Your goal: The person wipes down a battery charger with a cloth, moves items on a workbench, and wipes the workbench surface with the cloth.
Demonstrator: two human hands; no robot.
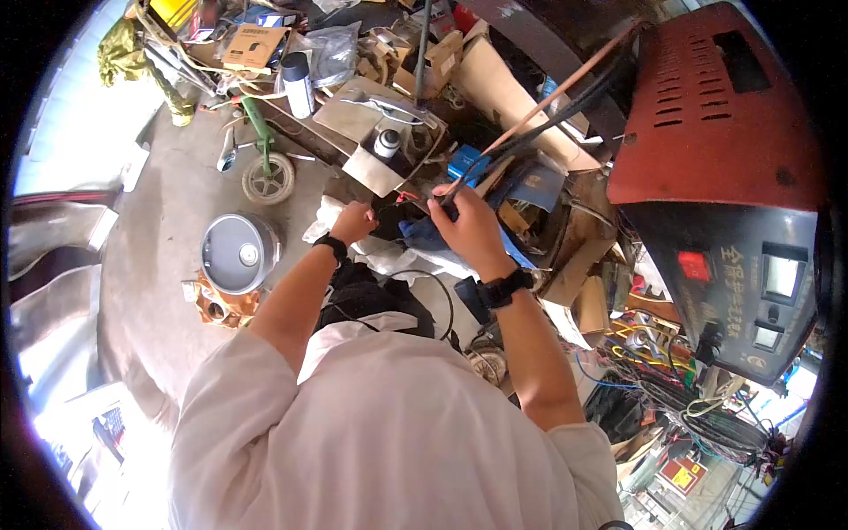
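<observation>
Gripping cable bundle (530, 119) mid-frame with right hand (468, 225), fingers wrapped tight; left hand (353, 221) pinching thin red wire (402, 196) just left. Risk: snagging clutter, tugging on charger (715, 177) upper right, loosening leads.

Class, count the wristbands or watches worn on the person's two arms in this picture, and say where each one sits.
2. One black band sits on the left wrist, below the left hand. One black watch sits on the right wrist, below the right hand, which grips dark cables. No others are visible.
</observation>
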